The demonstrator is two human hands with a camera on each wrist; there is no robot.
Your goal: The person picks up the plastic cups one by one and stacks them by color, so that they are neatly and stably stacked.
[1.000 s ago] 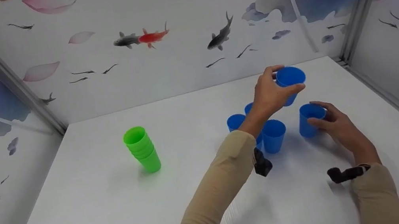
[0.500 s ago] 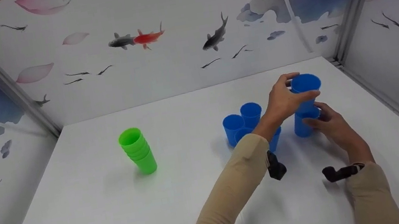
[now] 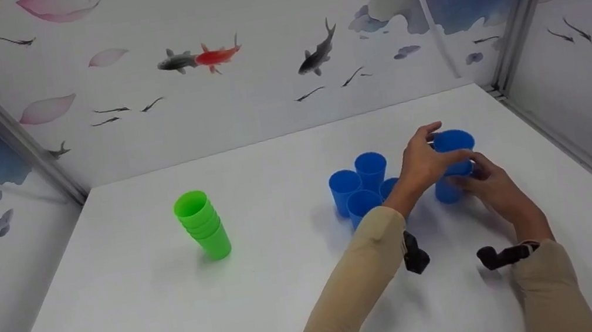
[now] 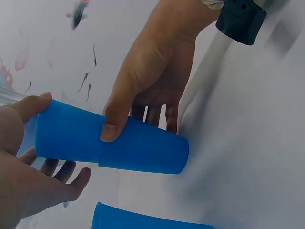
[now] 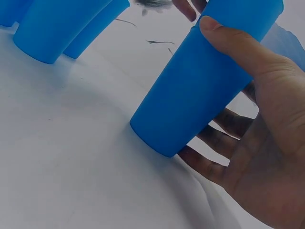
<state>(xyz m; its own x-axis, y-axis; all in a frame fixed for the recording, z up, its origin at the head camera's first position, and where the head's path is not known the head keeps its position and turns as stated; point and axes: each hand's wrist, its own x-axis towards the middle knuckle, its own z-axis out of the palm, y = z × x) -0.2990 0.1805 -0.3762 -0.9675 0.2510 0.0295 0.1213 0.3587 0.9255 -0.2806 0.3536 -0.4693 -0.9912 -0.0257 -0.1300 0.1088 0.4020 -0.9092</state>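
Toward the right of the table, my left hand [image 3: 427, 162] holds a blue cup [image 3: 453, 140] near its rim, between thumb and fingers. That cup's lower part sits inside a second blue cup [image 4: 145, 149], which stands on the table. My right hand [image 3: 501, 192] grips this lower cup, thumb across its side near the rim and fingers around the far side, as the right wrist view shows. Just left of my hands, several blue cups [image 3: 346, 191] stand upright in a cluster, partly hidden by my left wrist.
A stack of green cups [image 3: 205, 228] stands on the white table [image 3: 136, 322], left of the blue ones. Printed wall panels [image 3: 239, 109] enclose the back and both sides. A small black camera is strapped to each wrist.
My left hand has moved right and down with its cup, from above the clustered cups into the lower cup. My right hand has kept its hold on the lower cup.
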